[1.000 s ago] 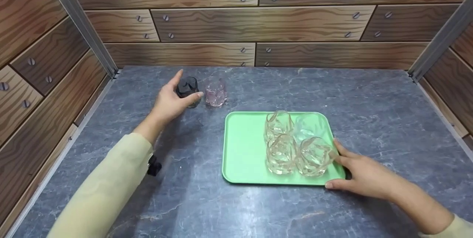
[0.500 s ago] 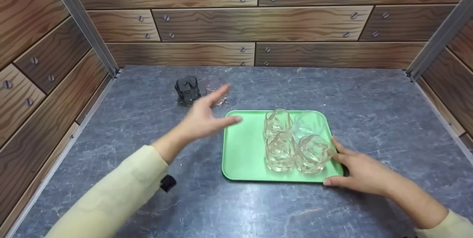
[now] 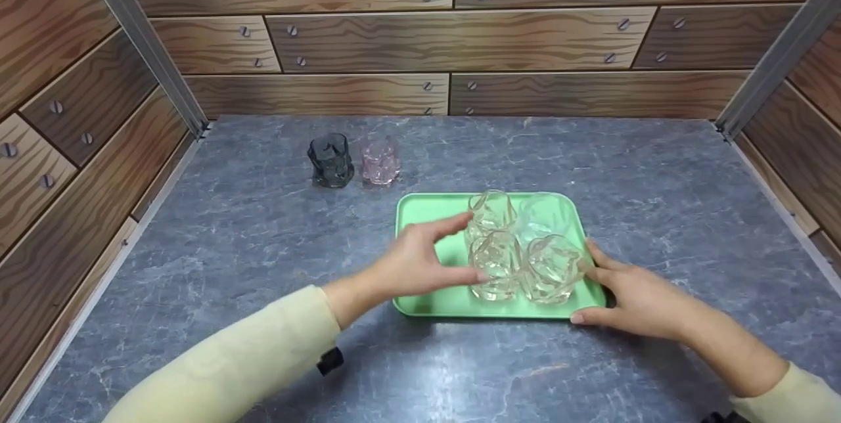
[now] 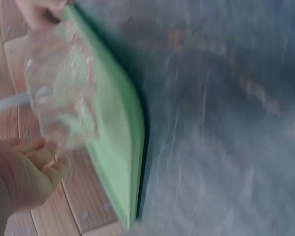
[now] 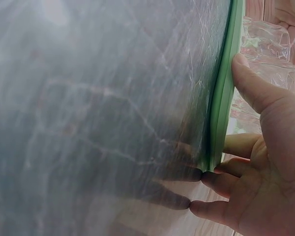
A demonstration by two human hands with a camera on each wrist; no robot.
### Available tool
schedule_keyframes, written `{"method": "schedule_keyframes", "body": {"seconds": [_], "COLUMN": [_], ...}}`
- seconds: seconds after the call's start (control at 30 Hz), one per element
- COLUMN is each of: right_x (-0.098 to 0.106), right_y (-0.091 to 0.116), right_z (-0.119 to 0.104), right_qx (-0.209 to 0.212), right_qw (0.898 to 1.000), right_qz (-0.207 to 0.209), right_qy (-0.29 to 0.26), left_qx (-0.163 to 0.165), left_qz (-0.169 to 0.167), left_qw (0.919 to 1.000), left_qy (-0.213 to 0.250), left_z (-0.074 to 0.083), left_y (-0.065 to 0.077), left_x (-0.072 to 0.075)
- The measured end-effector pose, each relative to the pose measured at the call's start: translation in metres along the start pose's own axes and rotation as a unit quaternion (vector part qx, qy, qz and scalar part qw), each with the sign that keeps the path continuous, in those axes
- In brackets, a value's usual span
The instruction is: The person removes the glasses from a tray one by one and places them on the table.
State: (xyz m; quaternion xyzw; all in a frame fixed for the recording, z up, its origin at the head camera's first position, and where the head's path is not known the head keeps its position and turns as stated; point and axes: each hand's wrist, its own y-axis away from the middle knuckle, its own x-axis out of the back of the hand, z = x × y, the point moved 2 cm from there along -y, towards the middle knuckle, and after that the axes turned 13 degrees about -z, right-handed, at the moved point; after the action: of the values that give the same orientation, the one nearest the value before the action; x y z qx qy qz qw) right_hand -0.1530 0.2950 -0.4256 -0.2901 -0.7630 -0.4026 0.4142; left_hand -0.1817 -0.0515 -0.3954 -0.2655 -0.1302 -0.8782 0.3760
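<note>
On the light green tray point(image 3: 427, 308) stand several clear, faceted glass tumblers, grouped toward its right side. My left hand point(image 3: 420, 262) is over the tray's left part, thumb and index finger spread beside the front-left tumbler point(image 3: 496, 272) and the back-left tumbler point(image 3: 489, 209). In the left wrist view, that hand's fingers point(image 4: 42, 157) are extended near a tumbler; whether they touch it is unclear. My right hand point(image 3: 640, 298) holds the tray's front right corner, thumb at the front rim and fingers along the right side. The right wrist view shows the thumb point(image 5: 248, 81) against the green rim.
A dark grey tumbler point(image 3: 332, 163) and a pale pink tumbler point(image 3: 380, 163) stand side by side at the back left of the marbled tabletop point(image 3: 263, 226). Wood-patterned panels point(image 3: 361, 42) enclose the back and sides.
My left hand has left the dark grey tumbler and moved right and nearer, over the tray to the clear tumblers. The right hand stays at the tray's corner.
</note>
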Motion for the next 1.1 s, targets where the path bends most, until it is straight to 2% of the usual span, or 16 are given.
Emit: {"method": "schedule_keyframes", "body": {"seconds": [0.23, 0.4, 0.67, 0.87, 1.1], "right_x": [-0.003, -0.003, -0.002, -0.001, -0.001], "right_y": [0.000, 0.000, 0.000, -0.001, -0.002], "right_z": [0.001, 0.002, 0.001, 0.001, 0.002], "right_qx": [-0.003, -0.008, -0.004, -0.001, -0.003], "right_qw": [1.000, 1.000, 1.000, 1.000, 1.000], "right_qz": [-0.003, -0.006, -0.003, -0.006, -0.010], "right_qy": [-0.002, -0.002, -0.004, -0.005, 0.000], "left_qx": [0.024, 0.031, 0.040, 0.018, 0.018], "left_qz": [0.030, 0.055, 0.099, 0.136, 0.149], "left_qw": [0.9990, 0.9974, 0.9943, 0.9905, 0.9887], "left_qy": [-0.020, -0.034, -0.010, -0.014, -0.002], "left_z": [-0.002, -0.005, -0.004, -0.004, -0.004], "left_y": [-0.007, -0.010, -0.013, -0.014, -0.015], "left_x": [-0.029, -0.043, -0.054, -0.059, -0.062]}}
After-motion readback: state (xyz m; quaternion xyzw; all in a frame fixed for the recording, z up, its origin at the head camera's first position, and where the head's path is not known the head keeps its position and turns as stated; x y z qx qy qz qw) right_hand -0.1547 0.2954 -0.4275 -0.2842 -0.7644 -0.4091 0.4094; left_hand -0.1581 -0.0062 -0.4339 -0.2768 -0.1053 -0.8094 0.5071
